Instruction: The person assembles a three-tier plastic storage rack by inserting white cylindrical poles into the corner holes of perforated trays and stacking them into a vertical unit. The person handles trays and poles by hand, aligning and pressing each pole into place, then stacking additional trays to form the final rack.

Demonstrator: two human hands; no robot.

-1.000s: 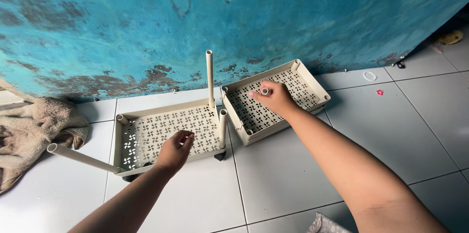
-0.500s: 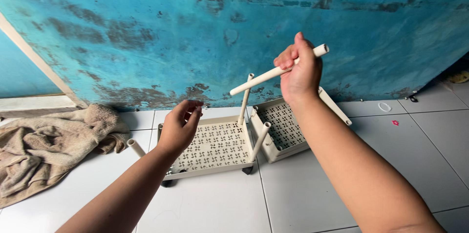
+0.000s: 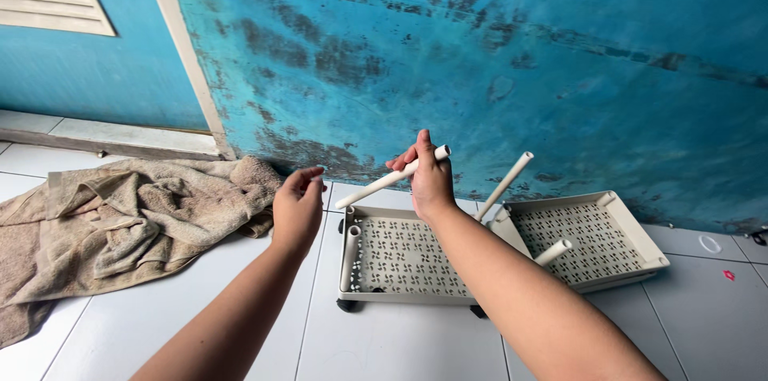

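Standing right behind here, looking at a person crouched over the white tiled floor [image 3: 160, 325] against a beat-up blue wall [image 3: 480, 45]. The right hand [image 3: 428, 177] has its fingers wrapped tight around a cream plastic tube [image 3: 384, 181], gripping near its upper right end. The tube is up in the air above the trays, and its long axis slants down to the left, so the free lower end points straight toward the left hand [image 3: 298, 207].

That left hand is empty. Its fingers are loosely curled and a bit parted, thumb and forefinger close together but not pinching anything. It hangs just beside the tube's lower tip, near but not touching as far as I can tell. So the left hand is the nearer one to the free end, and the tube lies to its right and slightly up.

Below them on the floor sits a perforated cream tray [image 3: 400, 257] on small dark wheels, with a short tube standing in its near-left corner socket. A second tray [image 3: 596, 241] sits tilted just to the right of it, touching or nearly so, with two more tubes sticking up at angles around where the trays meet.

Off to the left there's a crumpled beige towel [image 3: 120, 221] on the floor by a door frame [image 3: 180, 45], well apart from the hands.
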